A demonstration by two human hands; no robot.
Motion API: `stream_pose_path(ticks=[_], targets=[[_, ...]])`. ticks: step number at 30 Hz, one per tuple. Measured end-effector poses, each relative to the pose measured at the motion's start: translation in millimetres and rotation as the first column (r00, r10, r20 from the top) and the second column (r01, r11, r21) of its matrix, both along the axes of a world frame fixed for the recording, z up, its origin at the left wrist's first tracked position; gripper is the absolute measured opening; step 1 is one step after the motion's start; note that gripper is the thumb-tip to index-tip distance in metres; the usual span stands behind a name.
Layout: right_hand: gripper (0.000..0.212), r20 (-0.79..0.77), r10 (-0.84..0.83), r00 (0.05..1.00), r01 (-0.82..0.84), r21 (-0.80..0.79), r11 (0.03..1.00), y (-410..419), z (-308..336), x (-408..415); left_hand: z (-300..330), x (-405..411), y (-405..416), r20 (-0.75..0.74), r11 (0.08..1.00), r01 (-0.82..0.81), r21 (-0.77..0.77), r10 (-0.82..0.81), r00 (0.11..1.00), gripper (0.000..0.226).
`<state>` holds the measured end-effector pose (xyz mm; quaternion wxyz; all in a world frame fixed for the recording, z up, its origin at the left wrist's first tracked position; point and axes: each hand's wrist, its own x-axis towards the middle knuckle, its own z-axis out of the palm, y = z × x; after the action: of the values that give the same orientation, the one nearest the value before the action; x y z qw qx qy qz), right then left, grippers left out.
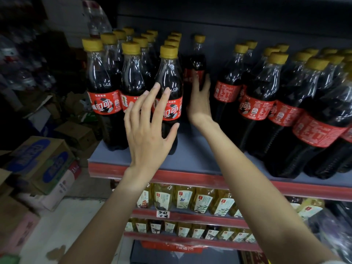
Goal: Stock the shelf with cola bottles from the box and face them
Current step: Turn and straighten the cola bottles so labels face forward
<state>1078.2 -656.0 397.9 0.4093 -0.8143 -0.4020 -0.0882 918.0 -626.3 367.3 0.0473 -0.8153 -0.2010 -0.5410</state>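
Cola bottles with yellow caps and red labels stand in rows on the grey shelf (192,151). My left hand (148,128) is open with its fingers spread, just in front of the front bottle (169,79) of the third row, fingertips near its label. My right hand (199,101) reaches deep into the gap between the two groups and wraps around a lone cola bottle (198,60) standing at the back. That bottle's lower half is hidden behind my hand.
Larger cola bottles (266,96) crowd the shelf's right side. Yellow tea bottles (190,199) fill the lower shelves. Cardboard boxes (40,164) are stacked on the floor at the left, with more clutter behind them.
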Motion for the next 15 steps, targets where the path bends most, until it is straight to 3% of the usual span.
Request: stream_pose_path(ticks=[4, 6, 7, 9, 12, 15], targets=[[0.052, 0.161, -0.067, 0.985, 0.017, 0.292, 0.956, -59, -20, -36, -2, 1, -15, 0.188, 0.998, 0.067, 0.017, -0.069, 0.98, 0.054], [0.046, 0.131, -0.115, 0.985, 0.058, 0.373, 0.926, -82, -36, -50, -1, 7, -36, 0.279, 0.958, 0.283, 0.054, -0.287, 0.916, 0.041], [0.049, 0.099, -0.119, 0.988, 0.075, 0.371, 0.926, -88, -44, -54, -1, 14, -48, 0.287, 0.899, 0.437, 0.009, -0.421, 0.861, 0.038], [0.057, 0.007, -0.097, 0.995, 0.091, 0.297, 0.951, -91, -52, -55, 3, 36, -68, 0.304, 0.701, 0.661, -0.267, -0.59, 0.748, 0.038], [0.065, -0.052, -0.087, 0.995, 0.095, 0.172, 0.981, -85, -52, -42, 15, 81, -72, 0.386, 0.353, 0.646, -0.677, -0.577, 0.72, 0.05], [0.075, -0.115, -0.066, 0.991, 0.08, 0.129, 0.988, -82, -48, -26, 28, 119, -52, 0.43, 0.135, 0.567, -0.812, -0.519, 0.739, 0.054]])
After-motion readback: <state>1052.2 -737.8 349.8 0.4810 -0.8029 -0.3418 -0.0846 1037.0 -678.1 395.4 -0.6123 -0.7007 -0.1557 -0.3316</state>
